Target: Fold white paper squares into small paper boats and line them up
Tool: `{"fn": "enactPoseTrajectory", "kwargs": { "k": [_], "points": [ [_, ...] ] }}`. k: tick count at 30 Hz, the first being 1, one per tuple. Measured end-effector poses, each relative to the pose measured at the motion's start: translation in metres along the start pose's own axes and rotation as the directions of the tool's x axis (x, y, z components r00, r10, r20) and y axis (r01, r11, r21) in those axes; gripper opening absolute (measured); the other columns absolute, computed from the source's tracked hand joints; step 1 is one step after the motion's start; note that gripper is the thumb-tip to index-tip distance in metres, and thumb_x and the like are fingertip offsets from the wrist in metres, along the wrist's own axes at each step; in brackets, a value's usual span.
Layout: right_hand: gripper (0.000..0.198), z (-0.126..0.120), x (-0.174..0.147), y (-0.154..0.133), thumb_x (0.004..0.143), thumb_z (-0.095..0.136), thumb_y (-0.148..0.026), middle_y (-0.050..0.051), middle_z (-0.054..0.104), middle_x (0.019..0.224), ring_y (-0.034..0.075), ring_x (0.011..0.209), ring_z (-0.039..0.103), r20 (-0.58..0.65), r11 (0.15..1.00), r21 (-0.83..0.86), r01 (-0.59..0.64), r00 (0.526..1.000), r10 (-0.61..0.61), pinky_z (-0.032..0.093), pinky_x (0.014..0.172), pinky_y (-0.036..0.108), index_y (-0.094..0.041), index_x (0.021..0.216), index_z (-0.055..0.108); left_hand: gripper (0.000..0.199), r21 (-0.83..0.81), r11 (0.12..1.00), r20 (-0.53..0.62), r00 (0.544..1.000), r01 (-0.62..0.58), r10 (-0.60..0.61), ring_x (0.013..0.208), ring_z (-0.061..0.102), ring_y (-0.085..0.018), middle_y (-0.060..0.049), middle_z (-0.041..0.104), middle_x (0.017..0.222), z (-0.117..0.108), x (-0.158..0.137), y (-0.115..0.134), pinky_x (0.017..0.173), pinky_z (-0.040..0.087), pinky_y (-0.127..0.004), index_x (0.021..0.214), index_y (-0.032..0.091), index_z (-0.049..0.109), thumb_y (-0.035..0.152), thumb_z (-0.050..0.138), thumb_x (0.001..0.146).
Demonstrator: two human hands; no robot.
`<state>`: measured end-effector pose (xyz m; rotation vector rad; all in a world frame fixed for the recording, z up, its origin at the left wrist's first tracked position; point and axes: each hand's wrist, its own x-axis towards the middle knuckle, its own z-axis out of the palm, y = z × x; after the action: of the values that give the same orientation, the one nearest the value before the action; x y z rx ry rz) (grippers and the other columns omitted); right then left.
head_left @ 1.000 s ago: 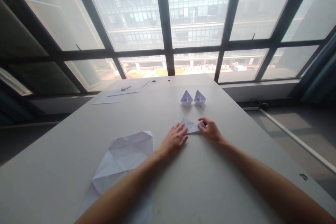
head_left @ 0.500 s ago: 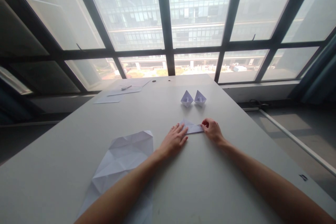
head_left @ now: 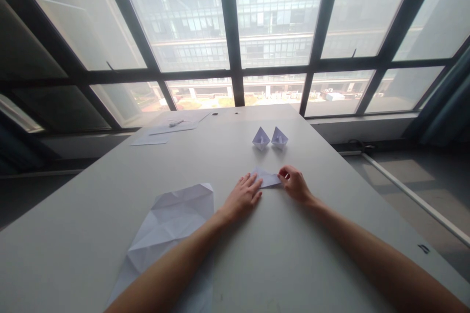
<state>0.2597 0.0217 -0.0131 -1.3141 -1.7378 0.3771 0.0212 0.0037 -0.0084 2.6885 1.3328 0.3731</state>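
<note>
The left hand [head_left: 244, 193] lies open, palm down and fingers spread, across the left part of a small folded paper [head_left: 269, 179], while the right hand [head_left: 295, 185] pinches the opposite end at its fingertips. The folded paper sits between the two hands, low on the white bench [head_left: 293, 239]. Beyond the right hand stand two paper shapes [head_left: 261, 139], side by side; to the left of the left hand, a large creased sheet [head_left: 176, 212] spreads out, partly hidden by the left forearm [head_left: 183, 259] — whether the two touch, the view does not show. The likely trouble lies in thin stock: too light a press from the left hand, and a tug from the right could skew the folded paper or open a crease — too hard a pinch could crumple its end.
</note>
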Motion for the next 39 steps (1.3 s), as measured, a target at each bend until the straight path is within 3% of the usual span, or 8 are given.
{"fn": "enactPoseTrajectory", "kwargs": {
  "k": [10,19,27,33,39],
  "points": [
    [0.01,0.0,0.0,0.003,0.083,0.057,-0.027,0.001,0.06,0.072,0.016,0.066,0.053,0.148,0.999,-0.038,0.017,0.989,-0.012,0.041,0.065,0.027,-0.021,0.075,0.057,0.048,-0.003,1.0,0.001,1.0,0.015,-0.015,0.147,0.025,-0.028,-0.009,0.034,0.158,0.0,0.001,0.001,0.119,0.023,-0.047,0.147,0.025,0.044,0.041,0.041,0.101],
    [0.013,-0.002,0.002,0.006,0.086,0.051,-0.031,0.001,0.062,0.074,0.017,0.067,0.054,0.072,0.999,0.019,-0.044,0.996,0.043,0.041,0.067,0.028,-0.021,0.08,0.057,0.047,-0.002,1.0,-0.011,1.0,0.013,-0.014,0.147,0.027,-0.027,-0.008,0.035,0.157,-0.001,0.0,0.002,0.119,0.023,-0.046,0.146,0.026,0.045,0.04,0.041,0.101],
    [0.016,0.0,0.006,0.011,0.082,0.054,-0.036,0.002,0.062,0.073,0.017,0.068,0.053,0.093,0.986,0.139,-0.094,0.992,0.081,0.042,0.065,0.028,-0.02,0.079,0.058,0.047,-0.006,1.0,-0.01,1.0,0.022,-0.022,0.147,0.027,-0.027,-0.007,0.036,0.157,-0.002,0.0,0.003,0.119,0.023,-0.046,0.146,0.026,0.045,0.04,0.043,0.101],
    [0.017,0.001,0.005,0.012,0.086,0.047,-0.031,0.001,0.063,0.072,0.017,0.066,0.056,0.132,0.986,0.137,-0.095,0.988,0.076,0.042,0.064,0.027,-0.021,0.093,0.058,0.047,-0.001,1.0,-0.017,1.0,0.017,-0.017,0.146,0.028,-0.027,-0.006,0.037,0.156,-0.001,0.0,0.002,0.119,0.023,-0.046,0.145,0.027,0.046,0.039,0.043,0.1],
    [0.033,-0.003,0.005,0.006,0.084,0.046,-0.024,-0.003,0.058,0.065,0.015,0.06,0.053,0.201,0.994,0.093,-0.059,0.979,0.039,0.04,0.063,0.025,-0.018,0.113,0.059,0.047,0.014,1.0,-0.01,1.0,0.018,-0.018,0.146,0.027,-0.027,-0.007,0.037,0.156,-0.001,0.0,0.002,0.119,0.023,-0.045,0.145,0.026,0.046,0.04,0.041,0.101]
  ]
}}
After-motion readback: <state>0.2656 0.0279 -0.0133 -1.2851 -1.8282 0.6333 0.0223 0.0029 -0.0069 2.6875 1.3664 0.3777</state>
